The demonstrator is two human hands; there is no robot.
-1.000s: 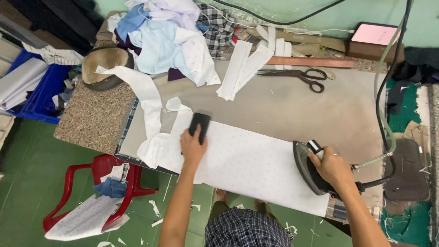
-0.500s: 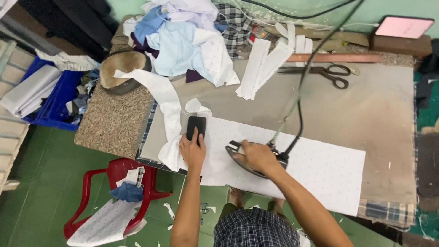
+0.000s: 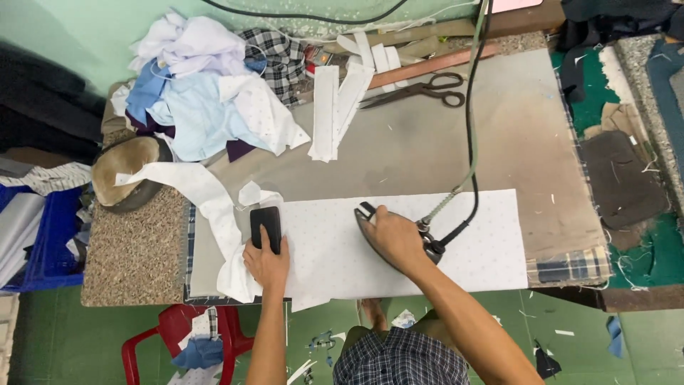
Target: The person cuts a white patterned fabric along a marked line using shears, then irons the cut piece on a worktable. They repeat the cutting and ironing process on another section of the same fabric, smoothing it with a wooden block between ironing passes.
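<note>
Fingers of the right hand (image 3: 396,239) are closed round the iron (image 3: 388,239), which sits mid-length on the white dotted fabric panel (image 3: 470,242); left hand (image 3: 266,262) lies flat, pinning a black block (image 3: 266,227) at the panel's left end. Risk, as judged: the iron's cord (image 3: 470,128) trails across the panel and could snag or drag; lingering may scorch; scissors (image 3: 420,91) and fabric strips (image 3: 335,114) lie well beyond the panel's far edge.

One view only, from the head, looking almost straight down over the desk (image 3: 442,150) from well above. The person's own arms rise from the bottom edge, left hand (image 3: 265,262) and right hand (image 3: 396,239) near the centre. The wall runs along the top edge, green floor (image 3: 43,342) below. The whole desk fits in, so nothing sits close.
</note>
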